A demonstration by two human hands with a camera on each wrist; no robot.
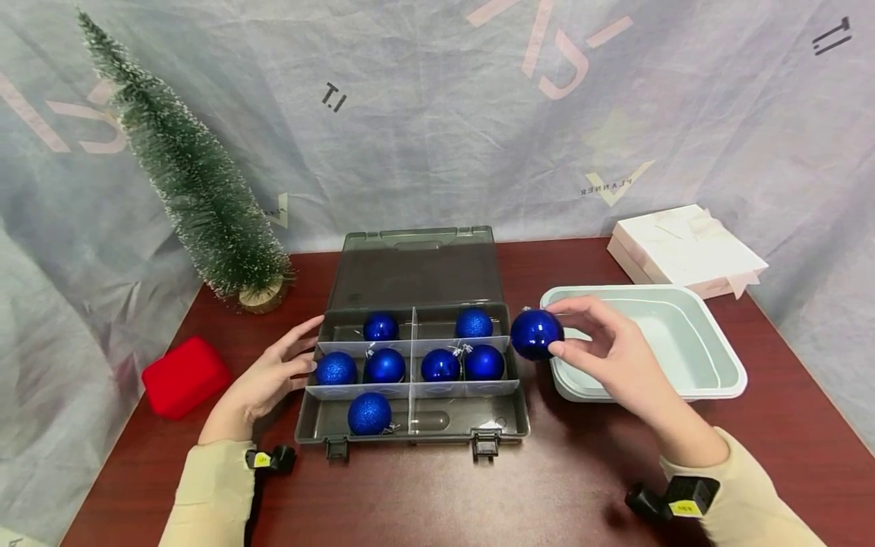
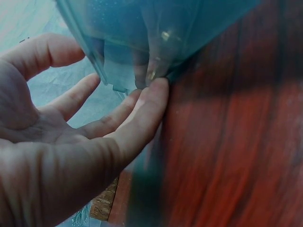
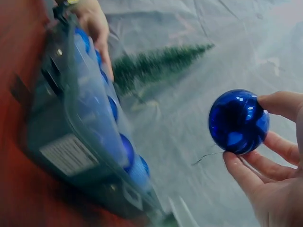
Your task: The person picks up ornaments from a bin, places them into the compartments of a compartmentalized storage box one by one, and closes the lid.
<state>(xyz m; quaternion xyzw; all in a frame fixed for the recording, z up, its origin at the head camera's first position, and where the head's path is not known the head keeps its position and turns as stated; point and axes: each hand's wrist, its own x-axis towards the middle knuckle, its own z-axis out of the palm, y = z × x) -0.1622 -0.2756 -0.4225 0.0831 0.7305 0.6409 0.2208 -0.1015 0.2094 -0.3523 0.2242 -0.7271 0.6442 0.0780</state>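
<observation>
A shiny blue Christmas ball (image 1: pixel 537 334) is pinched between the fingers and thumb of my right hand (image 1: pixel 608 346), in the air just right of the divided box. The right wrist view shows the same ball (image 3: pixel 239 122) with a thin wire hanging off it. The grey see-through box (image 1: pixel 472 414) lies with its lid (image 1: pixel 417 270) folded back. Several blue balls sit in its compartments, some glittery, such as the front-left ball (image 1: pixel 370 414), some smooth. My left hand (image 1: pixel 276 372) rests against the box's left side, and its fingertips (image 2: pixel 158 92) touch the wall.
A pale plastic basin (image 1: pixel 724 365) stands to the right, partly behind my right hand. Behind it lies a white gift box (image 1: pixel 690 247) with a ribbon. At left are a small frosted Christmas tree (image 1: pixel 198 190) and a red box-shaped object (image 1: pixel 186 377). A grey cloth hangs behind the table.
</observation>
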